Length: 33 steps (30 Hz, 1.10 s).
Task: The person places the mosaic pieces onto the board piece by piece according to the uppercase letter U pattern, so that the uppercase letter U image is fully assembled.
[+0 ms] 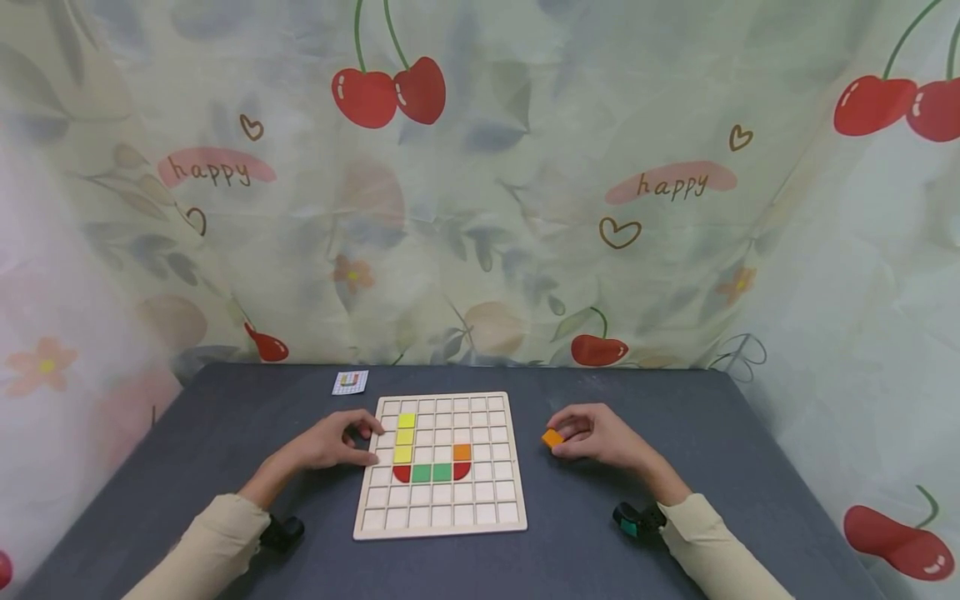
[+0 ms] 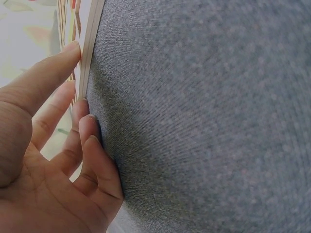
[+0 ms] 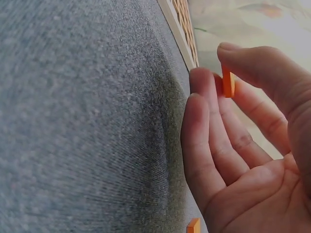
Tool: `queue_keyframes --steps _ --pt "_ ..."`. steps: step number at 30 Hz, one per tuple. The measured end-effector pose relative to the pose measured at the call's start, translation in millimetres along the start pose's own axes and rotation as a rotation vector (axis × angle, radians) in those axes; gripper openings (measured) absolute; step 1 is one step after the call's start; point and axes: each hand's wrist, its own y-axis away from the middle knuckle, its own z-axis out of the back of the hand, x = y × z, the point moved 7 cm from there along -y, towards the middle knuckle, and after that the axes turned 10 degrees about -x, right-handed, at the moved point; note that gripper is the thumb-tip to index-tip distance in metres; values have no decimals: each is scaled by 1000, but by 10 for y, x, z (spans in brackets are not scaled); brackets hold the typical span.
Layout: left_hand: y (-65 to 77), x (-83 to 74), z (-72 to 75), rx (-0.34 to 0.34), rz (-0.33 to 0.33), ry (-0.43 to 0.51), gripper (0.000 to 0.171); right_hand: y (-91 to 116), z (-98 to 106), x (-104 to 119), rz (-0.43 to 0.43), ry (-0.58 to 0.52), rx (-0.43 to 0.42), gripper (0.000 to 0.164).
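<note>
A pale wooden grid board (image 1: 440, 533) lies on the dark table. My left hand (image 1: 341, 439) rests at its left edge, thumb and fingertips touching the frame. Right of the board, my right hand (image 1: 600, 435) pinches an orange square tile (image 1: 552, 437); in the right wrist view this tile (image 3: 228, 82) stands on edge between thumb and fingers. On the board, yellow tiles (image 1: 405, 437) form a column above a red rounded tile (image 1: 402, 474). Green tiles (image 1: 432, 473) run along the row to another red rounded tile (image 1: 462, 472), with an orange tile (image 1: 462, 452) above it.
A small patterned card (image 1: 350, 382) lies behind the board at the left. Another orange piece (image 3: 193, 225) shows low in the right wrist view, on the grey cloth surface (image 3: 87, 126). A printed curtain (image 1: 480, 208) closes off the back and sides.
</note>
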Motion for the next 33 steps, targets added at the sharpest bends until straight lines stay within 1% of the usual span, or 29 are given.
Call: queue_keyframes --steps 6,13,18,26,29,33 --pt "8 -1 -1 2 -5 -1 35 0 -29 17 -12 -24 20 34" --pt "15 -31 3 4 -8 8 36 -19 -92 76 -1 -30 42 38" --pt "14 -47 6 4 -1 13 36 -50 -130 93 4 -26 37 36" --pt "15 -52 13 5 15 12 36 -106 -197 151 9 -66 34 36" --pt "15 -57 12 7 7 8 36 -129 -221 172 17 -79 37 37" --pt "14 -61 15 10 5 7 36 -158 -253 209 48 -97 47 37"
